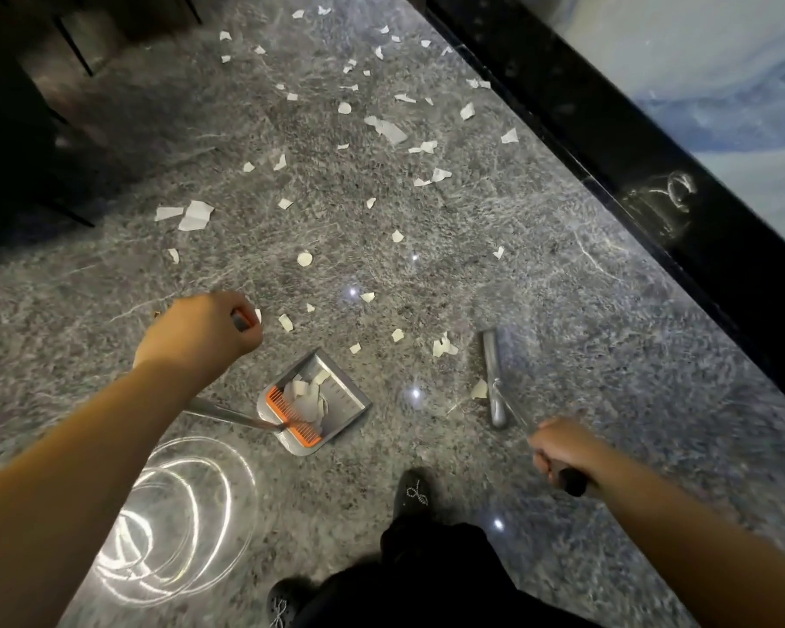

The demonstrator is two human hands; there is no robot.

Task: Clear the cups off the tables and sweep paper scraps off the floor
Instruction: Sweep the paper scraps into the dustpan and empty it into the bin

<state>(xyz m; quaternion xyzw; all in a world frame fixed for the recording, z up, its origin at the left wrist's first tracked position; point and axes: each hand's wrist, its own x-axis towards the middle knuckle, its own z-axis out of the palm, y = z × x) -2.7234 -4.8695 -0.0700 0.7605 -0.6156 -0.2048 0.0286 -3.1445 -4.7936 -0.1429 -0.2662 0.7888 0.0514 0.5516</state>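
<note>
Several white paper scraps lie scattered over the grey speckled floor, thickest toward the top of the view. A grey dustpan with an orange comb edge stands on the floor in the middle and holds a few scraps. My left hand grips the top of its long handle. My right hand grips the dark handle of a broom, whose grey head rests on the floor to the right of the dustpan, next to one scrap. No cups are in view.
A black glossy base with a pale wall panel runs diagonally along the right. Dark furniture legs stand at the upper left. My dark shoes are just below the dustpan. Ceiling lights glare on the floor at the lower left.
</note>
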